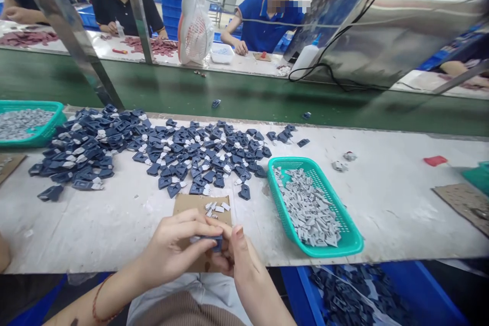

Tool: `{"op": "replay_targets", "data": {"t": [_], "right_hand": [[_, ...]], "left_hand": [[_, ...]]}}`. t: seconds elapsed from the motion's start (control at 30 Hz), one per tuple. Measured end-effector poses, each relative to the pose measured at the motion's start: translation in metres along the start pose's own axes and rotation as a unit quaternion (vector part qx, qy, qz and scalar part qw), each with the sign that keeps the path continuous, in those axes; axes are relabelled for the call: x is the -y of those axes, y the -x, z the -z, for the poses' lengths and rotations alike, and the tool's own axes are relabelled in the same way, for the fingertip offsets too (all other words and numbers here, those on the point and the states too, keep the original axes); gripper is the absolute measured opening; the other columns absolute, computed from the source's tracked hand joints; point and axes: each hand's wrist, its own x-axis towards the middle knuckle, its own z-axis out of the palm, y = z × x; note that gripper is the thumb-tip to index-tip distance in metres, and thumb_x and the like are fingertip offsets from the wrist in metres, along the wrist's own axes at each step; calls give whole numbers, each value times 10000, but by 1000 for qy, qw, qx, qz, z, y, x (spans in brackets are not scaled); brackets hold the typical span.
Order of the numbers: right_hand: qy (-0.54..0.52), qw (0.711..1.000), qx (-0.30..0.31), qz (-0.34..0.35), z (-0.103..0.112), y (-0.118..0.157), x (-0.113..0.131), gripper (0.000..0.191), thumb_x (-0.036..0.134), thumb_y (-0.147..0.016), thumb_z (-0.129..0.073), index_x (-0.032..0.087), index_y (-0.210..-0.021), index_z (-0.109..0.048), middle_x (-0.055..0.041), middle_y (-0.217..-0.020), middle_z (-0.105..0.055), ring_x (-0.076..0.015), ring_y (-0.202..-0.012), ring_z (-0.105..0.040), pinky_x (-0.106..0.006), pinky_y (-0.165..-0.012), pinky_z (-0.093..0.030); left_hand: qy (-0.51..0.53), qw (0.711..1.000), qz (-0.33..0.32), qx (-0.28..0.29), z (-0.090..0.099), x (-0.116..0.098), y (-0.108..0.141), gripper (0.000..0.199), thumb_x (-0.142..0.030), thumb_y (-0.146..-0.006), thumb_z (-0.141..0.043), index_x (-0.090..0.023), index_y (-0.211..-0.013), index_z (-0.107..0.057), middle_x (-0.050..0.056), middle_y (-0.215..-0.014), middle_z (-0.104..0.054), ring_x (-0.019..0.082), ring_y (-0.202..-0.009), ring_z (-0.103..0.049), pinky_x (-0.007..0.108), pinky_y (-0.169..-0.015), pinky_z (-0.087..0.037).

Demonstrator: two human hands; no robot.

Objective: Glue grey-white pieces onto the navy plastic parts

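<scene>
My left hand (pixel 181 244) pinches a small dark blue plastic part (pixel 217 242) between thumb and fingers. At the part's right end, the curled fingers of my right hand (pixel 240 257) grip it too, with the thumb raised off it. Both hands are over a brown cardboard piece (pixel 185 205) at the table's front edge. A few small light grey pieces (pixel 218 208) lie on that cardboard, just beyond my fingertips. Behind them spreads a heap of dark blue plastic parts (pixel 202 155), many with whitish pieces attached. My fingers cover much of the held part.
To the right stands a green basket (pixel 272 183) of small grey pieces; another green basket (pixel 57 121) is at far left. Below the table edge is a blue bin (pixel 431 285) with dark parts. Across a green belt (pixel 252 97), several people sit at another table.
</scene>
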Motion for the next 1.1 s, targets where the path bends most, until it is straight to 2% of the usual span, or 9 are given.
{"op": "replay_targets", "data": {"t": [0.07,0.13,0.2,0.27,0.4,0.57,0.77,0.9,1.1], "right_hand": [[55,998,22,-6,24,-4,8,659,627,-998,-276,190,-1213,-720,-21,-617,-589,-176,-534,-512,-290,-484,-429],[151,987,-57,3,61,-11,14,541,564,-994,-375,200,-1177,-730,-29,-671,-627,-187,-587,-562,-297,-539,-458],[281,943,-174,37,108,-24,15,411,493,-955,-483,210,-1107,-741,-70,-851,-716,-218,-687,-633,-323,-611,-498],[399,891,-206,60,155,-42,11,338,406,-944,-489,201,-1060,-732,-117,-1050,-739,-270,-845,-681,-364,-695,-535],[545,828,-80,101,216,-82,-6,305,207,-894,-460,177,-1053,-719,-138,-1081,-757,-331,-1014,-678,-474,-857,-548],[574,810,9,117,233,-106,-19,261,129,-831,-511,190,-929,-745,-124,-1013,-766,-348,-998,-676,-507,-874,-552],[583,802,3,126,241,-106,-24,175,183,-867,-523,199,-873,-698,-138,-905,-734,-338,-894,-677,-493,-775,-570],[566,816,-7,121,245,-107,-27,131,232,-881,-527,227,-848,-654,-107,-862,-724,-302,-841,-672,-437,-714,-567],[464,877,-71,107,237,-99,-22,160,341,-888,-561,244,-893,-687,-86,-844,-726,-273,-765,-679,-390,-658,-558]], "left_hand": [[-28,999,22,-25,8,5,-10,233,-60,-855,-668,-202,-1008,-772,44,-831,-740,128,-757,-679,197,-705,-536],[-67,994,60,-56,23,12,-26,167,-142,-863,-682,-214,-970,-788,31,-770,-723,133,-702,-659,214,-658,-521],[-99,983,126,-87,43,23,-50,150,-256,-864,-692,-208,-967,-790,37,-785,-725,150,-693,-665,237,-646,-526],[-123,965,201,-114,67,39,-79,258,-366,-847,-695,-186,-1013,-776,48,-841,-740,173,-712,-692,264,-680,-553],[-263,915,291,-97,113,85,-145,501,-378,-848,-652,-169,-1303,-640,46,-901,-763,215,-810,-721,297,-783,-566],[-372,856,346,-93,152,144,-206,222,-269,-893,-641,-110,-1014,-738,101,-998,-749,278,-1003,-687,387,-910,-533],[-435,821,362,-73,171,188,-237,281,-327,-952,-614,-153,-1171,-639,92,-1204,-655,236,-1044,-655,442,-898,-554],[-454,826,327,-68,163,200,-256,332,-319,-944,-622,-157,-1234,-611,116,-1305,-602,269,-1150,-607,497,-969,-510],[-396,874,279,-45,122,211,-288,356,-318,-934,-635,-166,-1254,-603,116,-1342,-581,285,-1207,-573,528,-1010,-474]]}}
